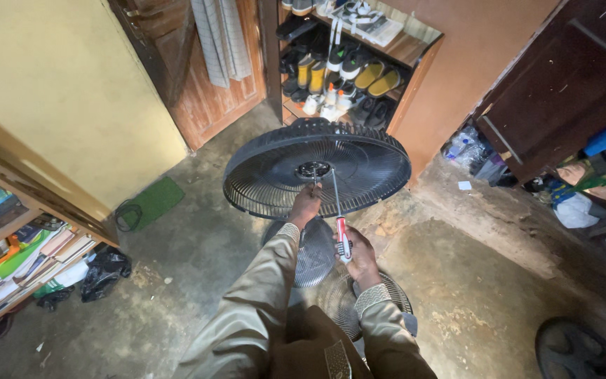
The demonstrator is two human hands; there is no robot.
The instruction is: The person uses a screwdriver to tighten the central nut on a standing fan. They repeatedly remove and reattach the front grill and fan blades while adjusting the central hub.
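Over concrete floor (pixel 191 245), left hand (pixel 305 207) is steadying fan guard (pixel 268 175) while right hand (pixel 360 256), fist closed around screwdriver (pixel 340 221), is working its hub.

The floor (pixel 198 253) was bare, stained concrete, dim under weak light. At ten o'clock a yellow wall (pixel 57 91) rose above a wooden bookshelf (pixel 8 245) crammed with books and papers at nine o'clock. A small green mat (pixel 154 200) lay beside the wall. A wooden door (pixel 205 91) stood at eleven o'clock, and an open shoe rack (pixel 348 63) (several pairs, some yellow) filled twelve o'clock. A dark wooden cabinet (pixel 562 84) leaned at two o'clock, with bags and clutter (pixel 576 203) below at three.
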